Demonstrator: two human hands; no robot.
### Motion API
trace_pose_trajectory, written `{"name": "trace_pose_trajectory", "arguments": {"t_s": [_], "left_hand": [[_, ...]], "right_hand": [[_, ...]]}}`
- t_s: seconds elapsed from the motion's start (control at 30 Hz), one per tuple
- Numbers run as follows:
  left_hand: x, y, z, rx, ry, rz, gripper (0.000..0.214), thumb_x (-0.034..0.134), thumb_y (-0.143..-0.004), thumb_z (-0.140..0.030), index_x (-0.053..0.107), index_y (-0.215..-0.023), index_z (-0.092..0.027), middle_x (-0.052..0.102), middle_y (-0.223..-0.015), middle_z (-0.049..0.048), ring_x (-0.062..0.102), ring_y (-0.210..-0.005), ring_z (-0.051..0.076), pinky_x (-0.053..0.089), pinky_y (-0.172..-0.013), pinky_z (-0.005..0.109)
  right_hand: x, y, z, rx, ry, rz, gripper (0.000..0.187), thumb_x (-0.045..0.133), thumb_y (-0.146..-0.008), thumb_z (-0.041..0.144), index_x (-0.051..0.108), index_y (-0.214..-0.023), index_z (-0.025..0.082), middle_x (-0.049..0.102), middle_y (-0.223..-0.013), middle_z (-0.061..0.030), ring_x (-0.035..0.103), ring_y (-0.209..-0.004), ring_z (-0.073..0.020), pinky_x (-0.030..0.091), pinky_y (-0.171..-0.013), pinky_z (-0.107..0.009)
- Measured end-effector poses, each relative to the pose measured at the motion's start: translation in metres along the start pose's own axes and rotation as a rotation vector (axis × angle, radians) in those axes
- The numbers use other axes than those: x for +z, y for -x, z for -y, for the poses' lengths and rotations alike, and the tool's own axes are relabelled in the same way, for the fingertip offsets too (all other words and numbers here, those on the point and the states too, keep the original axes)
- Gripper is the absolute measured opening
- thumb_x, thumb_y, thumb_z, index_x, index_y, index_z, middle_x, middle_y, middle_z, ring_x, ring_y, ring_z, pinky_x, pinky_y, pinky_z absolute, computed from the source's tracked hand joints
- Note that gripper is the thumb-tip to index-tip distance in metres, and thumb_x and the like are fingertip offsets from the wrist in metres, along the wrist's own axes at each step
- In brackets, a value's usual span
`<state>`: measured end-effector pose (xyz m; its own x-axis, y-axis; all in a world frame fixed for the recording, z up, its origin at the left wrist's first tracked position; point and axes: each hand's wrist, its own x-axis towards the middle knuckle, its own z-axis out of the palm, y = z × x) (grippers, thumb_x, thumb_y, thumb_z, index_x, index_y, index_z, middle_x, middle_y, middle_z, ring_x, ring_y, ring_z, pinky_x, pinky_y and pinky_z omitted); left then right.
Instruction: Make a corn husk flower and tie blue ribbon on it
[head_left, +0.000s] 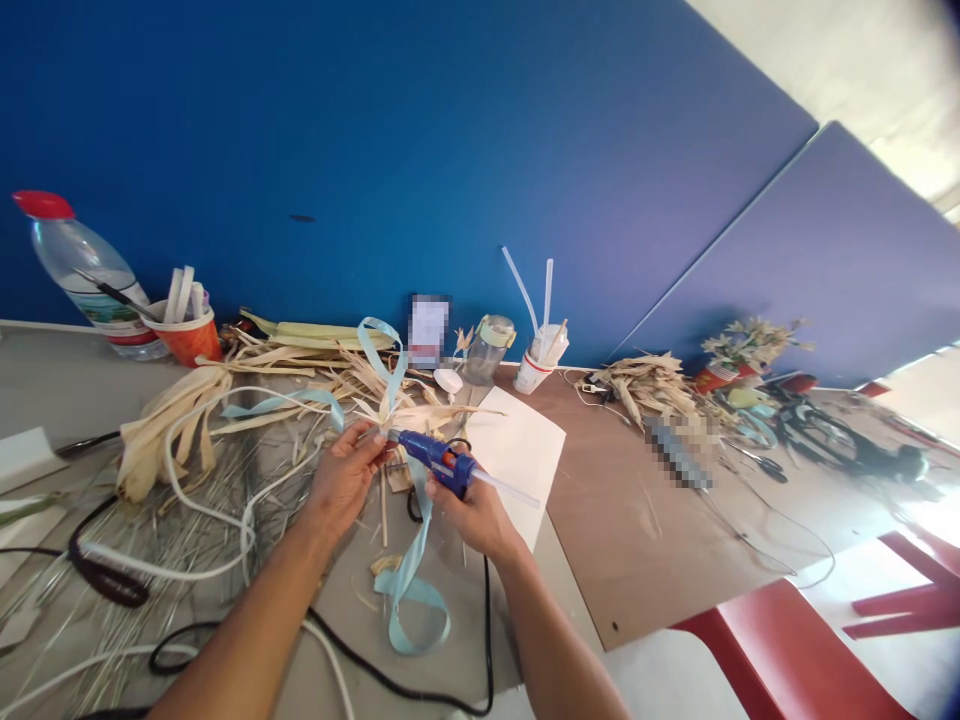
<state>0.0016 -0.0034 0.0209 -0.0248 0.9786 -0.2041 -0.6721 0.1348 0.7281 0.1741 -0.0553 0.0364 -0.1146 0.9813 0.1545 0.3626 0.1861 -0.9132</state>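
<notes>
My right hand (472,510) grips a blue hot glue gun (431,455) with a clear glue stick (517,492) poking out of its back end. The gun's nozzle points left, right by the fingertips of my left hand (349,475). Those fingers are pinched on a piece of dried corn husk (385,412), partly hidden by the hand. Light blue ribbon (382,355) loops up behind the husk. More ribbon (409,590) hangs below the gun and curls on the table. Under the gun lies a white sheet of paper (536,435).
Dried husks (176,420), thin clear rods and white and black cables cover the left side. Along the blue partition stand a bottle (90,270), a cup of pens (187,335), a phone (429,330), a jar (487,352) and a cup of glue sticks (534,372). A red chair (795,640) is at right.
</notes>
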Motion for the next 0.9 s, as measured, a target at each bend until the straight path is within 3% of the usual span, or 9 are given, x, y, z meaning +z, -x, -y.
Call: {"name": "trace_pose_trajectory", "arguments": {"t_s": [0.67,0.9], "left_hand": [[-0.003,-0.003,0.005,0.031,-0.052,0.002,0.035,0.081,-0.056,-0.020,0.060,-0.084,-0.018,0.068,-0.074,-0.0034,0.064,-0.067,0.011,0.048,-0.066,0.023],[-0.003,-0.002,0.003,0.014,-0.007,0.014,0.033,0.079,-0.058,-0.015,0.060,-0.085,-0.016,0.069,-0.074,-0.0008,0.066,-0.068,0.013,0.050,-0.065,0.023]], "right_hand": [[-0.001,0.000,0.000,0.003,0.026,-0.025,0.019,0.059,-0.078,0.033,0.058,-0.090,0.018,0.058,-0.081,-0.0022,0.052,-0.073,-0.0173,0.044,-0.067,-0.029],[-0.016,-0.001,-0.003,0.168,-0.173,-0.096,0.029,0.061,-0.078,0.042,0.063,-0.090,0.016,0.060,-0.075,-0.0021,0.051,-0.065,-0.0143,0.040,-0.059,-0.026]]}}
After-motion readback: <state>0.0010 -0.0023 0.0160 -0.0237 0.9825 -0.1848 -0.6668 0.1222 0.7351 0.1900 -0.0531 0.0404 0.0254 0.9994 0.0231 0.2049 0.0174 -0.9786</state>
